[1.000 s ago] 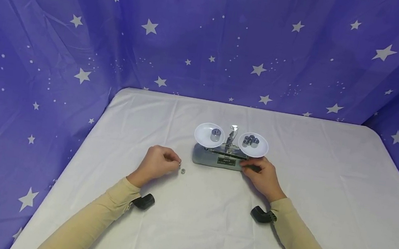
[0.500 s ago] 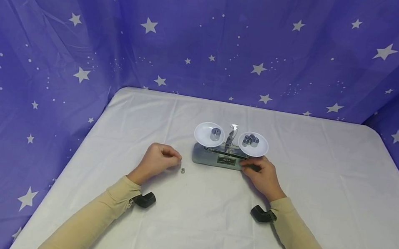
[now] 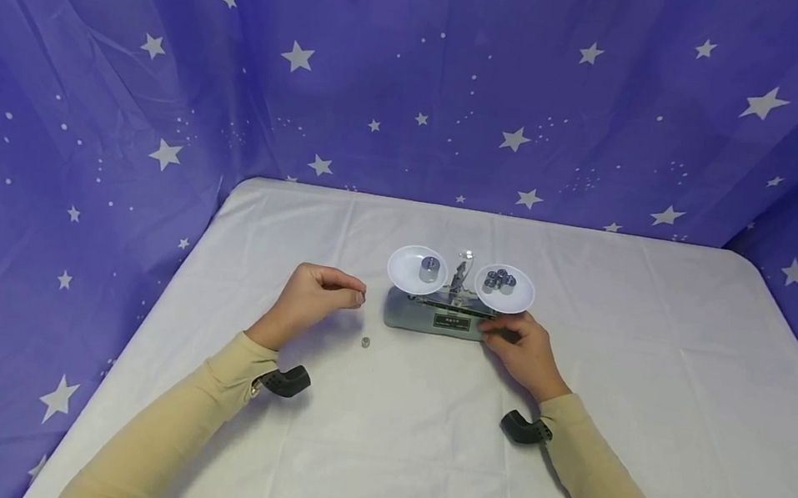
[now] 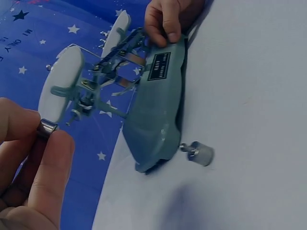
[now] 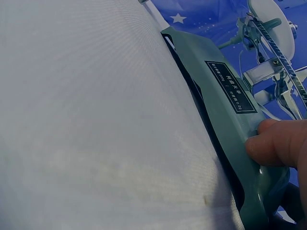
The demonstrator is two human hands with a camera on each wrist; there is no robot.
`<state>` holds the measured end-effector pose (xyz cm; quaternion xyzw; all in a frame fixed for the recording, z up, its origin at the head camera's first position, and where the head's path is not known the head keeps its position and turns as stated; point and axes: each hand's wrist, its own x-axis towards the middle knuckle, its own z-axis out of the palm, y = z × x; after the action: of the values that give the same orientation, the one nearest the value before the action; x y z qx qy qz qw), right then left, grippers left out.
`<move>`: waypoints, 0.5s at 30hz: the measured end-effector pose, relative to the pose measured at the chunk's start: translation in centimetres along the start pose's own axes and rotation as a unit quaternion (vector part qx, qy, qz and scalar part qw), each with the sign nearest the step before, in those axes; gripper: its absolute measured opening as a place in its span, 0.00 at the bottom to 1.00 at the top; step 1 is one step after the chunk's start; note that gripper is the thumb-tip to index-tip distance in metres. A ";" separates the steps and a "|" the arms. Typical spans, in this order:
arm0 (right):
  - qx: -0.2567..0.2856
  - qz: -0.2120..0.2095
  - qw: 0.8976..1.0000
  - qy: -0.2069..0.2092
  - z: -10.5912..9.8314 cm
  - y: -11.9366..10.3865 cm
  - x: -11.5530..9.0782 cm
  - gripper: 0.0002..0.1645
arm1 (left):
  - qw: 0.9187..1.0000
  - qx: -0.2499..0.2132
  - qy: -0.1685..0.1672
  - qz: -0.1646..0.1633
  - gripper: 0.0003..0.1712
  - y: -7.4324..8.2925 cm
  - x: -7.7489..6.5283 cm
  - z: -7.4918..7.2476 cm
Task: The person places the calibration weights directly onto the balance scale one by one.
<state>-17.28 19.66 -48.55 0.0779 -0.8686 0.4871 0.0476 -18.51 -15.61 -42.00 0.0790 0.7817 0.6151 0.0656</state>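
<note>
My left hand (image 3: pixel 312 303) pinches a small shiny metal weight (image 4: pixel 47 127) between thumb and fingertips, raised over the cloth left of the balance scale (image 3: pixel 406 310). In the left wrist view this weight overlaps the lower edge of the left pan (image 4: pixel 60 86). Round the right end of the green base, my right hand (image 3: pixel 527 354) grips with the thumb on its front face. One larger weight (image 3: pixel 430 269) stands on the scale's left pan; several smaller weights (image 3: pixel 501 281) cluster on the right pan (image 3: pixel 519 300). Another small knobbed weight (image 4: pixel 201 154) is on the cloth before the base.
A white cloth (image 3: pixel 620 354) covers the table. Blue star-printed curtains (image 3: pixel 422 75) hang behind and along both sides. Black curved mounts (image 3: pixel 286 381) sit at both wrists, close over the cloth.
My left hand has lifted from the cloth beside the loose weight, carrying the pinched weight up and slightly away. My right hand stays on the base; the pans look the same.
</note>
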 end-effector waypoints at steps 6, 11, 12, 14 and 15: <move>-0.004 -0.005 1.000 0.001 0.0 0.0 0.0 0.09 | 0.999 0.032 0.003 0.008 0.11 1.8 0.4 -0.6; -0.003 -0.009 1.000 0.003 0.1 0.1 0.0 0.09 | 0.999 0.045 0.000 0.027 0.09 3.7 0.9 -1.0; -0.002 -0.010 1.000 0.004 0.1 0.1 0.0 0.09 | 0.998 0.047 0.001 0.030 0.09 4.1 1.0 -1.0; 0.000 -0.012 1.000 0.005 0.1 0.2 0.0 0.09 | 0.998 0.054 0.001 0.036 0.09 4.9 1.3 -1.0; 0.001 -0.012 1.000 0.006 0.1 0.2 0.0 0.09 | 0.998 0.057 0.001 0.038 0.09 5.2 1.5 -0.9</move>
<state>-17.32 19.65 -48.81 0.0852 -0.8666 0.4882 0.0582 -19.92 -14.98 -36.73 0.1115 0.8122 0.5714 0.0367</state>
